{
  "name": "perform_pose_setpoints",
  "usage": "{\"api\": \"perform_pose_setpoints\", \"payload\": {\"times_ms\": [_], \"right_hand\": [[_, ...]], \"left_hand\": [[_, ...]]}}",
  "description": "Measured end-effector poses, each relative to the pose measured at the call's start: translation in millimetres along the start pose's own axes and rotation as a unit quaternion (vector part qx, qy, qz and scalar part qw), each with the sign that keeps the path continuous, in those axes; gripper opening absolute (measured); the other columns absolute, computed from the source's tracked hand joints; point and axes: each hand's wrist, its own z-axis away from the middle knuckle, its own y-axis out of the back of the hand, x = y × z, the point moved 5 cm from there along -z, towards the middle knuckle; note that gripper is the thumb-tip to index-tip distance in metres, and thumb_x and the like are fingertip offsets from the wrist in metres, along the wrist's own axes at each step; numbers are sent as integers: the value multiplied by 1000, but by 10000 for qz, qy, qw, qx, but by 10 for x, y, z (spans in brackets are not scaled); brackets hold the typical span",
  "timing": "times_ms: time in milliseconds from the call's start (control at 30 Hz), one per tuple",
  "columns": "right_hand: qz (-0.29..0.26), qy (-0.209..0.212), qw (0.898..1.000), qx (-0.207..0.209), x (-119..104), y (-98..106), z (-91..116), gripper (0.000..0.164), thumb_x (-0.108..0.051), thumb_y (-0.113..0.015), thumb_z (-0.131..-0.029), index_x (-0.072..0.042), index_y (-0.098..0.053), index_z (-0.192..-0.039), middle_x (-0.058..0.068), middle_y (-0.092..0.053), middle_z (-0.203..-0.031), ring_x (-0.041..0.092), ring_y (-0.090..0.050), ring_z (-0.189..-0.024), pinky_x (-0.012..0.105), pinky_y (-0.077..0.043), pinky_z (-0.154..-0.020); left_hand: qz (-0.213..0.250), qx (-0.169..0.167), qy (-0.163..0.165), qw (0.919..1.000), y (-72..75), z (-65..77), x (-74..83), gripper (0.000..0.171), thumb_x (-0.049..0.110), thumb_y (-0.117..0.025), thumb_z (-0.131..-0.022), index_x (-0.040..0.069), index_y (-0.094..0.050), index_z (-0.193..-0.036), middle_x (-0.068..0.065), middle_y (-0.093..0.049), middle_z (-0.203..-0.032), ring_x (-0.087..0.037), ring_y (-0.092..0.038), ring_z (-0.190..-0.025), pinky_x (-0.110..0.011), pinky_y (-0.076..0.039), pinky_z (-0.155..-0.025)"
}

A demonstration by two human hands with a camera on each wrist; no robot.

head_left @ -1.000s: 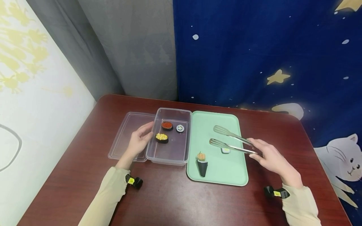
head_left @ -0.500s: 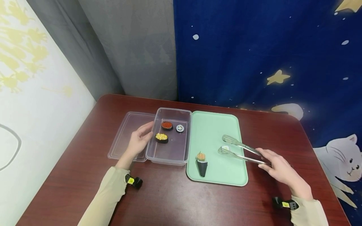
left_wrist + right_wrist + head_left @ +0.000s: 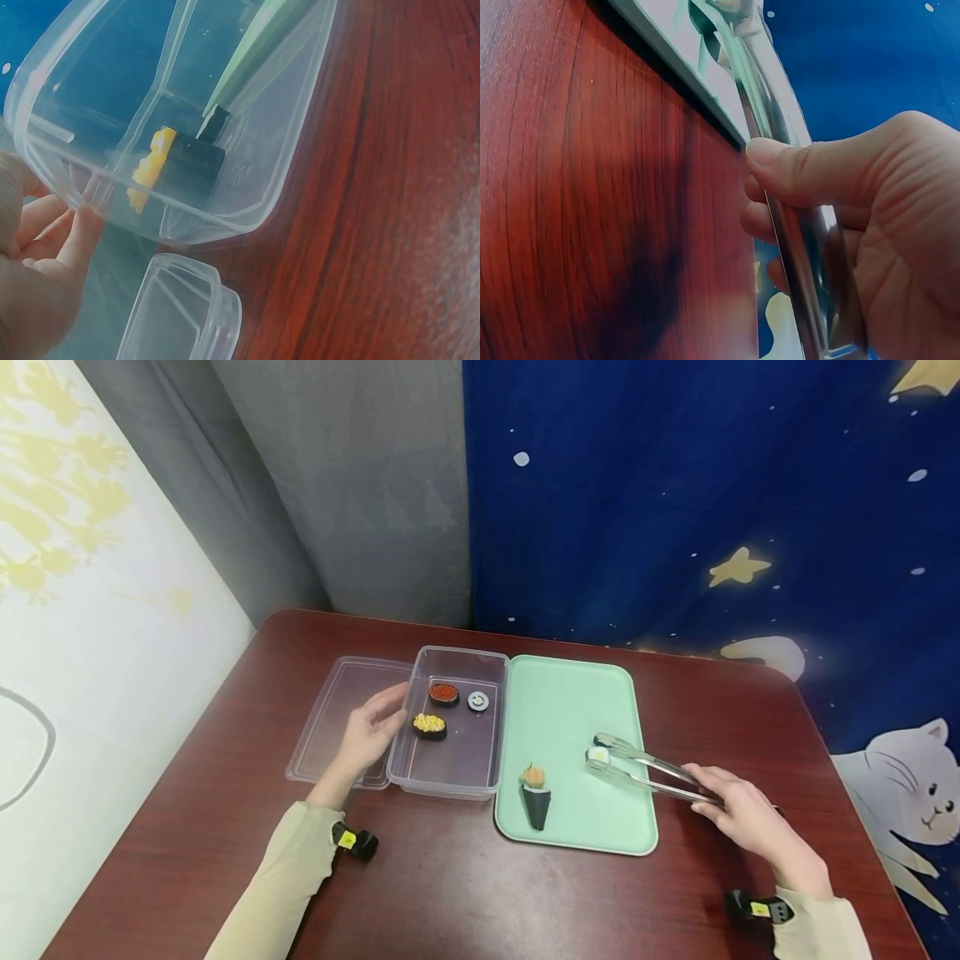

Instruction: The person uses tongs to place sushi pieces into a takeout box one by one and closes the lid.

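Note:
My right hand grips metal tongs, thumb on one arm and fingers round the other. The tong heads stand either side of a small white sushi roll with a yellow-green centre, on the mint-green tray. A black cone hand roll with an orange top lies lower left on that tray. My left hand rests its thumb and fingertips against the left wall of a clear plastic container. Inside are a red roe sushi, a yellow-topped sushi and a round roll.
A clear lid lies left of the container, partly under my left hand. Tray and container stand side by side on the dark red wooden table. Grey and blue curtains hang behind the table's far edge.
My right hand has moved right and toward me, drawing the tongs back. Their heads have come closer together, now flanking the white sushi roll. My left hand stays in place.

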Motion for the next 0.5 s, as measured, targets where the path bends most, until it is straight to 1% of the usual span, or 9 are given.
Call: {"api": "perform_pose_setpoints", "payload": {"times_ms": [200,367,500], "right_hand": [[-2,-7,10000,51,2,18,6,55,-1,-80,-64,-4,-61,-116,9,-66,-102,27,-63,-83,38,-53,-62],[-13,-17,10000,61,4,16,13,54,-1,-80,-64,-3,-61,-115,9,-66,-100,25,-63,-81,36,-53,-60],[-31,10,10000,82,9,11,19,53,-1,-81,-64,-2,-62,-114,8,-66,-99,23,-63,-80,33,-52,-60]], "left_hand": [[7,10,-16,10000,4,2,8,40,-14,-52,-87,-18,-46,-125,-30,-43,-136,-40,-42,-124,-19,-44,-97],[7,26,6,10000,5,2,2,39,-13,-52,-87,-18,-46,-125,-29,-43,-136,-40,-42,-124,-18,-44,-96],[-21,14,6,10000,3,0,1,40,-14,-53,-86,-17,-46,-126,-29,-43,-136,-39,-42,-124,-21,-44,-97]]}}
